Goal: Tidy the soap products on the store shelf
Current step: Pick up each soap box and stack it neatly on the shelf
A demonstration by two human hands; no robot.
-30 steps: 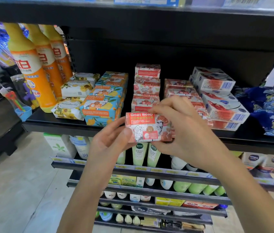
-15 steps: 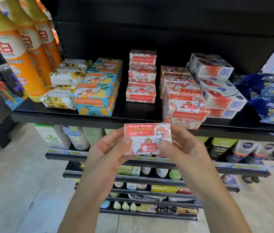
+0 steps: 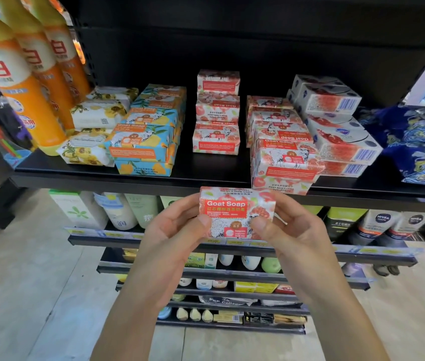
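A red and white Goat Soap box (image 3: 236,209) is held in front of the shelf's front edge, label facing me. My left hand (image 3: 174,225) grips its left end and my right hand (image 3: 288,227) grips its right end, thumbs on the front face. On the black shelf (image 3: 206,178) behind stand a stack of three matching red boxes (image 3: 216,113), a longer leaning row of red boxes (image 3: 281,142), blue and yellow Goat Soap boxes (image 3: 148,131), white floral soaps (image 3: 94,118) and white boxes with barcodes (image 3: 336,126).
Tall orange bottles (image 3: 23,74) stand at the shelf's left end. Blue patterned packs (image 3: 419,142) lie at its right end. Lower shelves (image 3: 232,246) hold tubes, bottles and Nivea products (image 3: 383,222). Pale tiled floor (image 3: 23,282) lies left.
The box came away from the shelf and down to below its front edge. It turned label-up between both hands. My view dropped and moved closer.
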